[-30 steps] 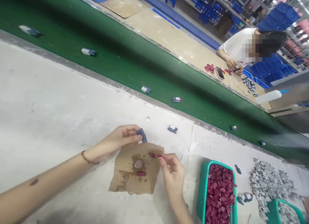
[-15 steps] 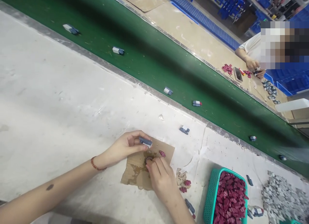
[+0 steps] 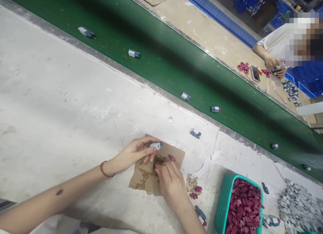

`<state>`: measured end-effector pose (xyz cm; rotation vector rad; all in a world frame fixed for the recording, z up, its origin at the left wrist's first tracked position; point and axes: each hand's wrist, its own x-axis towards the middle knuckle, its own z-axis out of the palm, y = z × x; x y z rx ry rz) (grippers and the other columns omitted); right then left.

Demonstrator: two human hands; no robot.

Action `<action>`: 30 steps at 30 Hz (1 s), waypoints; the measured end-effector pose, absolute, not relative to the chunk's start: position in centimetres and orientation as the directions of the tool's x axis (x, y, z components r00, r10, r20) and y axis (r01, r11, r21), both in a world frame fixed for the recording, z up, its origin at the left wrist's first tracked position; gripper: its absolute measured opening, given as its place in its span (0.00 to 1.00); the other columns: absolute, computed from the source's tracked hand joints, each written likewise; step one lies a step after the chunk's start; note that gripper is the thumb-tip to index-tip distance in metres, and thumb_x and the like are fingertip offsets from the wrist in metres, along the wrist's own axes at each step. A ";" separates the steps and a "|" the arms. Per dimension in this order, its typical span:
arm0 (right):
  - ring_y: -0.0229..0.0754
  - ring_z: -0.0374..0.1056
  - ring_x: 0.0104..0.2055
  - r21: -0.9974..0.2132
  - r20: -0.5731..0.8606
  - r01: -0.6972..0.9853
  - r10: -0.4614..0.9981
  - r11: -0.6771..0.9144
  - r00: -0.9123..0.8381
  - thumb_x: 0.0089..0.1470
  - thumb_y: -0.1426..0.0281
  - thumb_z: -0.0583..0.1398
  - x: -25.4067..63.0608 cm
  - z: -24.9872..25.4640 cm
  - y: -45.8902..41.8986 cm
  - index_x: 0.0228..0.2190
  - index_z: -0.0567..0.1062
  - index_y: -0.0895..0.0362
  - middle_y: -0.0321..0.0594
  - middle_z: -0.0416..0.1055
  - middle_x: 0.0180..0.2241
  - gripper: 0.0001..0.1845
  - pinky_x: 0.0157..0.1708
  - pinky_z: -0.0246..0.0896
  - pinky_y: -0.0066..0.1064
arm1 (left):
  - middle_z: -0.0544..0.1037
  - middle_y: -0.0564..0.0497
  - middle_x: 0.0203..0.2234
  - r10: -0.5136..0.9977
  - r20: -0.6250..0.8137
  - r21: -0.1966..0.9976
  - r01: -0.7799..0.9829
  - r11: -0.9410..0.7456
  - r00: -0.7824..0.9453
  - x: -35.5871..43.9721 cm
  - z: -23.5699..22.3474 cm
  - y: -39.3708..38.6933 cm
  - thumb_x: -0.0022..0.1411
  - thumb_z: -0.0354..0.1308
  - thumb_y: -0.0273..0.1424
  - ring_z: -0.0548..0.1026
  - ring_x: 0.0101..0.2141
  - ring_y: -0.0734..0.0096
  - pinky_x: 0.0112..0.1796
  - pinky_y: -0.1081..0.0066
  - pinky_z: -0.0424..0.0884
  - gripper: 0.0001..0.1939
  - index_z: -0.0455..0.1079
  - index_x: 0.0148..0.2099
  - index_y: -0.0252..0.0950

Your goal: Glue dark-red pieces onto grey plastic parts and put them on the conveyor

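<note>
"In the head view, where is the toy part [image 3: 155, 146]?"

"Over the far edge of the cardboard [image 3: 179, 154], pinched by the left hand [image 3: 140, 150]."

"And the right hand [image 3: 171, 183]?"

"Its fingers bunch at the round cap [image 3: 155, 163]; whether they pinch anything, one cannot tell. Beyond the cardboard's right edge stands a basket [image 3: 222, 203] of red pieces [image 3: 244, 207]."

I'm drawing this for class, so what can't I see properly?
In the head view:
Whatever the right hand may pinch: hidden by the hand itself.
Round thing on the cardboard: partly covered by that hand.
Green basket: near end cut off by the bottom edge.
Pale grey pile: cut off by the right edge.
What the co-worker's hands hold: too small to tell.
</note>
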<state>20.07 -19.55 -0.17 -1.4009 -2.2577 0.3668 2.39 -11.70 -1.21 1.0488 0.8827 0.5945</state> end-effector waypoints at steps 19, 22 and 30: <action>0.41 0.74 0.36 -0.958 0.114 0.274 0.990 0.088 0.079 0.60 0.72 0.60 20.4 0.9 -19.2 0.34 0.77 0.53 0.39 0.78 0.33 0.05 0.37 0.71 0.33 | 0.73 0.50 0.25 0.673 0.130 0.932 0.141 -0.334 0.728 2.3 -1.8 -13.0 0.73 0.34 0.45 0.70 0.24 0.70 0.26 0.73 0.64 0.26 0.65 0.35 0.35; 0.40 0.74 0.35 -0.940 0.165 0.309 0.986 0.146 0.037 0.60 0.74 0.59 20.2 0.9 -19.1 0.35 0.76 0.53 0.39 0.77 0.33 0.06 0.35 0.71 0.31 | 0.72 0.51 0.24 0.666 0.135 0.923 0.152 -0.354 0.734 2.4 -1.7 -12.9 0.73 0.33 0.45 0.69 0.24 0.71 0.26 0.73 0.63 0.26 0.63 0.33 0.36; 0.41 0.74 0.33 -0.873 0.276 0.414 0.961 0.258 -0.017 0.62 0.73 0.57 19.9 0.8 -19.0 0.35 0.76 0.54 0.40 0.78 0.31 0.07 0.35 0.71 0.33 | 0.71 0.52 0.24 0.657 0.085 0.918 0.197 -0.343 0.749 2.3 -2.0 -13.0 0.72 0.32 0.46 0.68 0.23 0.70 0.26 0.72 0.63 0.27 0.63 0.32 0.37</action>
